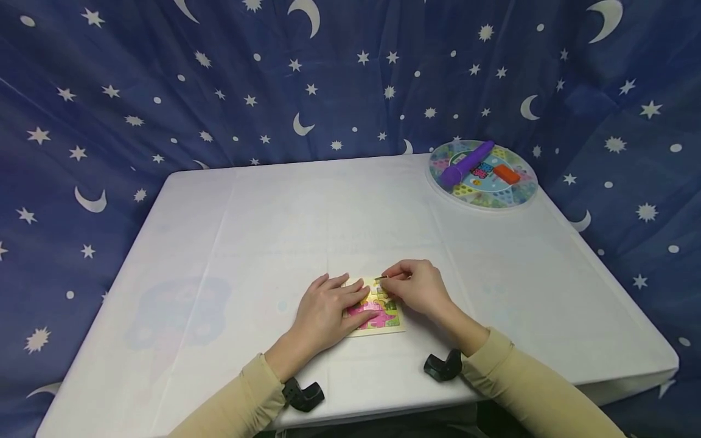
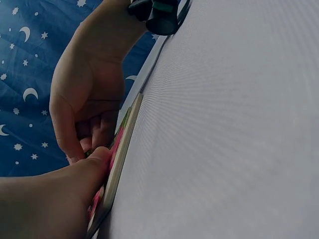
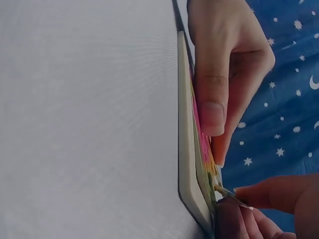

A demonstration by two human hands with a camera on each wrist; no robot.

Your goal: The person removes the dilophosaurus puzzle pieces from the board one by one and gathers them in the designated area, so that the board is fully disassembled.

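A small jigsaw puzzle with a pink and green picture lies flat on the table in a pale wooden tray. My left hand rests across the left part of it, fingers spread and thumb touching the pink area, so much of the picture is covered. At the far right corner my right hand pinches a thin puzzle piece between thumb and fingers. That piece is tilted against the puzzle in the right wrist view, one edge raised. What is printed on it cannot be made out.
A round, colourful board stands at the table's back right corner, bearing a purple microphone-shaped toy and an orange block. White cloth covers the table. Behind hangs a blue curtain with stars and moons.
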